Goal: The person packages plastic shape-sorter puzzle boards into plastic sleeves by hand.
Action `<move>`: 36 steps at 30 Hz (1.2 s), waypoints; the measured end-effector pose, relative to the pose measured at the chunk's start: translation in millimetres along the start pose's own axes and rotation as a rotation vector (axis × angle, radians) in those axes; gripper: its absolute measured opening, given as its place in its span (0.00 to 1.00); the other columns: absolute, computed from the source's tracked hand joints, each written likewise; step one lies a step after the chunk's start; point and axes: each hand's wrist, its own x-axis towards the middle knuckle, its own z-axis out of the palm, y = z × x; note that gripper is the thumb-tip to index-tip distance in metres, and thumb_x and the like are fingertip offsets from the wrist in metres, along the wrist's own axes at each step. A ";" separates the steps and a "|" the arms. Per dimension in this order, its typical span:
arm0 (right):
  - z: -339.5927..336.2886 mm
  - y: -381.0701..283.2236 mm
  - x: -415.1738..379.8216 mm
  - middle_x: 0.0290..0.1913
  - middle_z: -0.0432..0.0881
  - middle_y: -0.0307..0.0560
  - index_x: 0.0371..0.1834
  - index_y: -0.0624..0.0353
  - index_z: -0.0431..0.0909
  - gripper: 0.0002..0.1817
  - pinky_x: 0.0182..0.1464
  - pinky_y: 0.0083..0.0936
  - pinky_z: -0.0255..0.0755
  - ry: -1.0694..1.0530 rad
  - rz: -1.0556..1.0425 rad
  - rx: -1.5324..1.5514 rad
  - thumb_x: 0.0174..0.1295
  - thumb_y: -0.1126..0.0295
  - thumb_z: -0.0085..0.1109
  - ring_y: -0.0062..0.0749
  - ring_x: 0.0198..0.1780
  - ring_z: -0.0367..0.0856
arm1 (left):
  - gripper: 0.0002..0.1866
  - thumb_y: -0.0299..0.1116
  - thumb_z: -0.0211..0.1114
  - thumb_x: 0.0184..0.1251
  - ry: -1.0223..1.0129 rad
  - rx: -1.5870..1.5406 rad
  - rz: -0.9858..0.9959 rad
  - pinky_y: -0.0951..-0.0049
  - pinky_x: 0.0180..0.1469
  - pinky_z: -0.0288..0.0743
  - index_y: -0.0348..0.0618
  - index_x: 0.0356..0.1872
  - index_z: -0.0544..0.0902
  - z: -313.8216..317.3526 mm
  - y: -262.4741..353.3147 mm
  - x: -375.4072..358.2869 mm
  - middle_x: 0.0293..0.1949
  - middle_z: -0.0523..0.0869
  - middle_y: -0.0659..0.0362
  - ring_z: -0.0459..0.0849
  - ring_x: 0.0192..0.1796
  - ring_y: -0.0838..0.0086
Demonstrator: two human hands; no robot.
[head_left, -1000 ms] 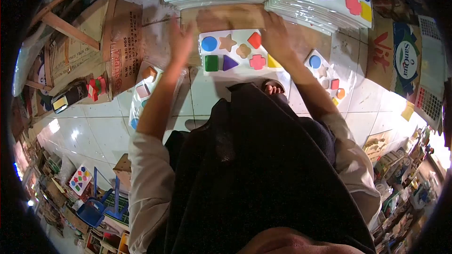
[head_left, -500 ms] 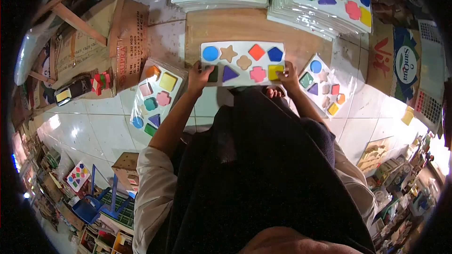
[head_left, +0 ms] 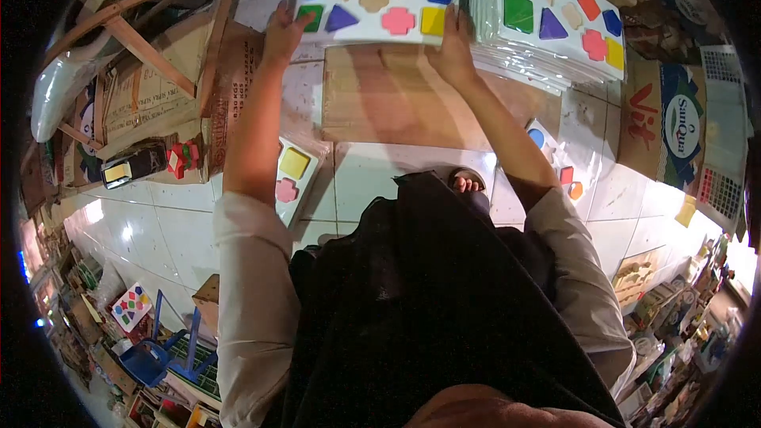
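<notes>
A white shape-sorting board [head_left: 379, 9] with coloured geometric pieces lies at the top of the head view, level with the stack beside it. Its left end is in my left hand [head_left: 284, 36], thumb over the green square. My right hand [head_left: 453, 41] grips the other end, fingers beside the yellow square. Whether the board rests fully on what is under it is hidden. Immediately right stands a stack of similar plastic-wrapped boards [head_left: 555, 20]. Below both hands lies a flat brown sheet [head_left: 404, 107] on the floor.
Wrapped boards lie partly behind my forearms, one at left [head_left: 295, 178] and one at right [head_left: 559, 160]. A wooden frame [head_left: 151, 55] and a cardboard box [head_left: 230, 87] stand left. Another box [head_left: 662, 119] stands right. A blue chair [head_left: 151, 357] is at lower left.
Both hands have moved forward, away from my body, carrying the board from above the brown sheet to the left stack's place. The brown sheet is now more exposed.
</notes>
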 end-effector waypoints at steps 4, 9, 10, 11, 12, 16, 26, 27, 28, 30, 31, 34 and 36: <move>-2.6 6.5 20.1 0.63 0.51 0.70 0.64 0.63 0.51 0.41 0.63 0.42 0.53 -0.088 0.000 -0.482 0.45 0.72 0.62 0.59 0.64 0.51 | 0.48 0.53 0.62 0.52 -0.052 -0.103 -0.055 0.74 0.59 0.57 0.29 0.64 0.49 -2.1 -15.3 28.2 0.60 0.65 0.47 0.66 0.60 0.64; 0.8 9.0 33.2 0.65 0.52 0.59 0.64 0.46 0.56 0.36 0.61 0.40 0.58 -0.220 -0.096 -0.597 0.49 0.78 0.54 0.55 0.63 0.54 | 0.49 0.65 0.53 0.52 -0.237 -0.098 -0.293 0.61 0.61 0.55 0.38 0.66 0.51 -3.1 -21.1 9.1 0.62 0.61 0.49 0.57 0.65 0.63; 0.4 7.7 32.9 0.65 0.52 0.59 0.64 0.46 0.56 0.36 0.61 0.40 0.58 -0.228 -0.092 -0.595 0.49 0.78 0.54 0.55 0.63 0.54 | 0.49 0.65 0.53 0.52 -0.238 -0.097 -0.302 0.61 0.61 0.55 0.38 0.66 0.51 -2.3 -27.7 4.2 0.62 0.61 0.49 0.57 0.65 0.63; -0.2 5.7 31.6 0.65 0.52 0.59 0.64 0.46 0.56 0.35 0.60 0.41 0.59 -0.232 -0.104 -0.662 0.50 0.78 0.52 0.55 0.63 0.54 | 0.48 0.67 0.50 0.53 -0.094 -0.262 -0.299 0.60 0.62 0.52 0.38 0.65 0.51 -0.5 -35.8 -4.9 0.63 0.59 0.50 0.55 0.65 0.64; -0.9 2.0 32.2 0.65 0.51 0.60 0.64 0.47 0.56 0.34 0.60 0.42 0.59 -0.230 -0.119 -0.727 0.51 0.78 0.50 0.55 0.63 0.54 | 0.47 0.68 0.46 0.55 0.054 -0.424 -0.288 0.58 0.63 0.50 0.37 0.65 0.52 2.8 -35.4 -14.2 0.63 0.57 0.50 0.53 0.66 0.64; -3.5 -9.7 36.0 0.66 0.50 0.59 0.64 0.46 0.55 0.33 0.59 0.45 0.59 -0.253 -0.109 -0.799 0.53 0.79 0.46 0.55 0.64 0.53 | 0.49 0.70 0.43 0.54 0.286 -0.681 -0.641 0.59 0.63 0.50 0.37 0.65 0.49 36.2 -34.3 -33.2 0.64 0.55 0.52 0.54 0.65 0.65; 2.6 -9.0 35.6 0.67 0.48 0.59 0.66 0.49 0.51 0.34 0.60 0.45 0.59 -0.290 -0.084 -0.813 0.53 0.79 0.46 0.55 0.65 0.51 | 0.39 0.63 0.43 0.61 0.085 -0.589 -0.248 0.69 0.63 0.51 0.40 0.63 0.57 32.3 -13.2 -7.8 0.59 0.67 0.52 0.62 0.62 0.66; 1.3 -9.5 37.0 0.67 0.48 0.59 0.66 0.49 0.51 0.34 0.59 0.44 0.60 -0.309 -0.083 -0.830 0.53 0.78 0.47 0.55 0.65 0.51 | 0.39 0.63 0.43 0.61 0.080 -0.591 -0.245 0.69 0.63 0.51 0.40 0.63 0.57 32.1 -12.5 -5.7 0.59 0.67 0.52 0.62 0.62 0.66; -0.4 -8.2 38.4 0.67 0.48 0.59 0.66 0.49 0.51 0.34 0.59 0.44 0.60 -0.304 -0.081 -0.834 0.53 0.78 0.47 0.55 0.65 0.51 | 0.39 0.61 0.44 0.61 0.058 -0.396 -0.262 0.69 0.62 0.52 0.38 0.63 0.57 31.9 -12.2 -4.9 0.59 0.67 0.52 0.63 0.62 0.66; -2.0 -5.2 38.7 0.67 0.47 0.56 0.66 0.47 0.49 0.36 0.58 0.41 0.63 -0.338 -0.068 -0.883 0.53 0.78 0.48 0.54 0.66 0.50 | 0.38 0.60 0.46 0.62 0.031 -0.196 -0.277 0.70 0.62 0.53 0.37 0.62 0.58 30.2 -18.3 -1.9 0.60 0.67 0.51 0.64 0.61 0.66; -3.5 -5.2 40.8 0.67 0.47 0.56 0.66 0.47 0.49 0.36 0.58 0.41 0.63 -0.338 -0.061 -0.883 0.53 0.78 0.48 0.54 0.66 0.50 | 0.37 0.55 0.52 0.60 0.047 -0.109 -0.179 0.70 0.60 0.56 0.36 0.62 0.60 29.9 -27.7 -2.2 0.59 0.67 0.51 0.65 0.60 0.65; -9.4 -3.2 44.9 0.68 0.46 0.53 0.66 0.45 0.47 0.38 0.57 0.39 0.65 -0.399 -0.038 -0.800 0.51 0.80 0.50 0.52 0.65 0.52 | 0.36 0.45 0.63 0.55 -0.042 0.035 0.079 0.71 0.55 0.64 0.35 0.61 0.61 26.1 -31.2 -15.8 0.57 0.70 0.51 0.71 0.55 0.66; -8.3 -2.6 46.7 0.68 0.46 0.51 0.66 0.44 0.47 0.40 0.57 0.37 0.67 -0.418 -0.024 -0.790 0.50 0.82 0.51 0.52 0.65 0.54 | 0.37 0.39 0.68 0.51 -0.138 0.094 0.255 0.72 0.52 0.69 0.36 0.61 0.61 19.0 -20.6 -16.9 0.55 0.73 0.50 0.75 0.51 0.68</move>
